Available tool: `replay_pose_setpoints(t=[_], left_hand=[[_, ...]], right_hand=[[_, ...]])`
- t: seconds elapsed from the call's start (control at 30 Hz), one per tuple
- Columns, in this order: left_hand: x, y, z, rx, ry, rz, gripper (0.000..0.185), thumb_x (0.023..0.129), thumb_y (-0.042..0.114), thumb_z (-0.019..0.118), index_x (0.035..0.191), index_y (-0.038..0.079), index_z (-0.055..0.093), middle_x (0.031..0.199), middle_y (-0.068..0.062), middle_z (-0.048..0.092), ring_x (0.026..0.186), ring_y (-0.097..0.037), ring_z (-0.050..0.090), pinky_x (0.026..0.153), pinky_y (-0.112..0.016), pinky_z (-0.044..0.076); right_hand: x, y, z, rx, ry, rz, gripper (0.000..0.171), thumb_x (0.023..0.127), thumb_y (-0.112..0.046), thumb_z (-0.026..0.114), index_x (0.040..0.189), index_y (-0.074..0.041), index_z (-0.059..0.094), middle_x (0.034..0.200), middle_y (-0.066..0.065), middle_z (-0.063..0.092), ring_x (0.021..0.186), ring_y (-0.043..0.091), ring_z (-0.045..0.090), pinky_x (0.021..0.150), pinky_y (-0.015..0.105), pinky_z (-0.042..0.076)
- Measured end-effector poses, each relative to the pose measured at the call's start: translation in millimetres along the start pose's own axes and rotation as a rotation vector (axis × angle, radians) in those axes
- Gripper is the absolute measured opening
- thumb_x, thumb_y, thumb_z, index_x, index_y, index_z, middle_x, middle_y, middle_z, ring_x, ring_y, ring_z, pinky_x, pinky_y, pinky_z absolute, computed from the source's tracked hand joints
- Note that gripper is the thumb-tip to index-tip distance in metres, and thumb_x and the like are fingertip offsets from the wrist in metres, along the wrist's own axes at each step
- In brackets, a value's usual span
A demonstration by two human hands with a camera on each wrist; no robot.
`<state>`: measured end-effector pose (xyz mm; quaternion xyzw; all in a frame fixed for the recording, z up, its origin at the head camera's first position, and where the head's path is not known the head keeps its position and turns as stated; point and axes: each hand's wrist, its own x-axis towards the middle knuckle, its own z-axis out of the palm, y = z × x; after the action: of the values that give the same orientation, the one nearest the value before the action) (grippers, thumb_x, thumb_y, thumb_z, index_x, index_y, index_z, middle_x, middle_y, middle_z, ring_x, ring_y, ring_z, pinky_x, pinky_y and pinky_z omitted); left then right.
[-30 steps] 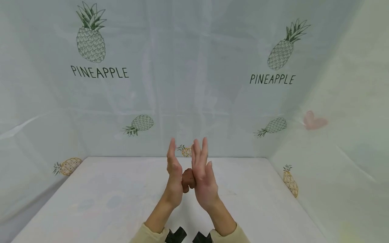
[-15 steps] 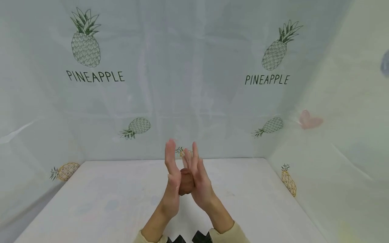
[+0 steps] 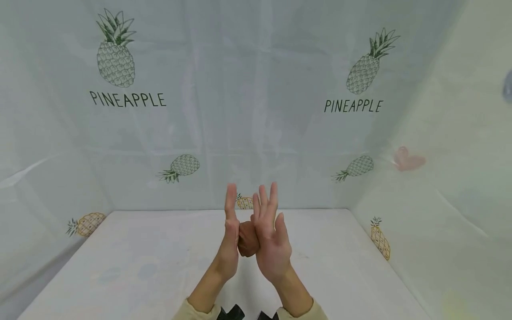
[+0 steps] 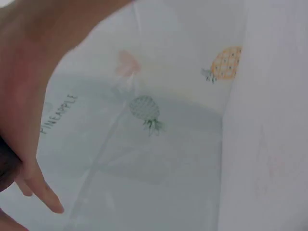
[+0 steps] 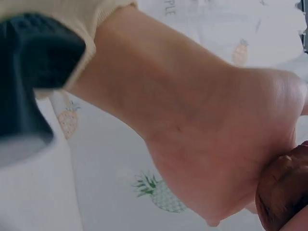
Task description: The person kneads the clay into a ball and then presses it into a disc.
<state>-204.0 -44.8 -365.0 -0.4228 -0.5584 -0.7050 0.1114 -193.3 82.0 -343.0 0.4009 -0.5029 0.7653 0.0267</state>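
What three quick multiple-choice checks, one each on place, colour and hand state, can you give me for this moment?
1. Where is the lump?
A. on the table
B. between both palms
C. against the wall

2. What colour is it?
A. brown
B. green
C. white

3. How are the fingers of the right hand and left hand?
A. fisted
B. interlaced
C. straight

Answers: 1 B, the palms press it from both sides above the table. 2 A, the right wrist view shows brown. 3 C, they point up, uncurled.

Left hand [image 3: 230,240] and right hand [image 3: 273,242] press brown lump [image 3: 247,239].
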Motion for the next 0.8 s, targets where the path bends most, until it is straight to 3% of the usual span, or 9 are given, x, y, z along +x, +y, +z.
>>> replay_pose_setpoints(t=[0.1, 0.17, 0.23, 0.27, 0.33, 0.43, 0.5, 0.57, 0.8], left_hand=[[-2.4, 1.1, 6.3, 0.045, -0.028, -0.058, 0.062, 0.112, 0.055, 0.001, 0.169, 0.036, -0.016, 0.070, -0.006, 0.053, 0.066, -0.016, 0.047, 0.068, -0.028, 0.043], [-4.4, 2.2, 10.9, 0.062, -0.046, -0.082, 0.061, 0.112, 0.054, 0.000, 0.169, 0.037, -0.014, 0.124, -0.005, 0.067, 0.117, -0.011, 0.055, 0.109, -0.046, 0.037], [-6.4, 2.8, 14.6, 0.064, -0.057, -0.080, 0.062, 0.112, 0.055, 0.000, 0.169, 0.037, -0.014, 0.173, 0.006, 0.026, 0.157, -0.007, 0.014, 0.123, -0.066, 0.002], [-7.2, 3.0, 15.7, 0.071, -0.054, -0.064, 0.062, 0.112, 0.055, 0.000, 0.169, 0.036, -0.014, 0.179, 0.010, -0.001, 0.161, -0.009, -0.012, 0.119, -0.072, -0.013], [-7.7, 2.9, 16.0, 0.110, -0.042, -0.011, 0.065, 0.112, 0.056, 0.000, 0.170, 0.030, -0.016, 0.176, 0.009, -0.022, 0.160, -0.015, -0.026, 0.115, -0.076, -0.018], [-6.7, 1.6, 10.4, 0.225, 0.061, 0.022, 0.069, 0.111, 0.060, 0.002, 0.170, 0.028, -0.016, 0.176, 0.006, -0.024, 0.160, -0.021, -0.024, 0.121, -0.068, -0.004], [-4.8, 0.6, 2.9, 0.284, 0.151, -0.002, 0.070, 0.110, 0.062, 0.005, 0.169, 0.032, -0.016, 0.176, 0.008, -0.024, 0.159, -0.019, -0.019, 0.121, -0.061, 0.006], [-2.7, -0.3, -6.0, 0.318, 0.237, -0.039, 0.071, 0.110, 0.065, 0.009, 0.169, 0.036, -0.016, 0.175, 0.012, -0.024, 0.158, -0.015, -0.018, 0.122, -0.061, 0.006], [1.9, -9.1, -21.9, 0.559, 0.363, -0.071, 0.071, 0.111, 0.062, 0.011, 0.170, 0.032, -0.014, 0.177, 0.012, -0.017, 0.162, -0.016, -0.019, 0.119, -0.066, -0.020]], right_hand=[[1.5, -2.3, -6.2, -0.054, 0.047, -0.061, 0.062, 0.109, -0.055, -0.002, 0.164, -0.039, -0.028, 0.174, -0.007, -0.026, 0.161, 0.022, -0.023, 0.122, 0.062, -0.022], [2.1, -2.0, -10.9, -0.077, 0.080, -0.081, 0.063, 0.110, -0.055, 0.002, 0.164, -0.041, -0.026, 0.174, -0.009, -0.026, 0.163, 0.012, -0.001, 0.128, 0.053, -0.010], [2.1, 1.9, -14.6, -0.085, 0.103, -0.073, 0.063, 0.111, -0.056, 0.005, 0.164, -0.044, -0.025, 0.173, -0.014, -0.026, 0.131, -0.002, 0.051, 0.113, 0.031, 0.037], [2.3, 4.8, -15.9, -0.090, 0.104, -0.062, 0.063, 0.111, -0.056, 0.005, 0.164, -0.045, -0.025, 0.173, -0.015, -0.027, 0.100, -0.005, 0.061, 0.079, 0.021, 0.048], [2.5, 11.5, -16.8, -0.112, 0.093, -0.025, 0.063, 0.111, -0.056, 0.006, 0.164, -0.043, -0.027, 0.176, -0.016, -0.007, 0.052, 0.003, 0.037, 0.045, 0.028, 0.024], [2.2, 20.2, -13.1, -0.112, 0.017, 0.057, 0.062, 0.111, -0.056, 0.001, 0.163, -0.040, -0.030, 0.177, -0.010, -0.011, 0.100, 0.009, 0.065, 0.082, 0.021, 0.044], [1.6, 23.6, -7.5, -0.128, -0.031, 0.105, 0.063, 0.111, -0.057, 0.000, 0.163, -0.039, -0.031, 0.177, -0.005, -0.011, 0.157, 0.019, 0.028, 0.125, 0.041, 0.018], [0.5, 24.9, -1.6, -0.108, -0.072, 0.147, 0.062, 0.110, -0.056, -0.001, 0.162, -0.040, -0.031, 0.172, -0.006, -0.031, 0.161, 0.026, -0.025, 0.125, 0.061, -0.014], [-2.2, 17.4, 6.3, -0.031, -0.042, 0.188, 0.063, 0.109, -0.060, 0.000, 0.163, -0.042, -0.029, 0.173, -0.010, -0.028, 0.162, 0.027, -0.023, 0.123, 0.066, -0.019]])
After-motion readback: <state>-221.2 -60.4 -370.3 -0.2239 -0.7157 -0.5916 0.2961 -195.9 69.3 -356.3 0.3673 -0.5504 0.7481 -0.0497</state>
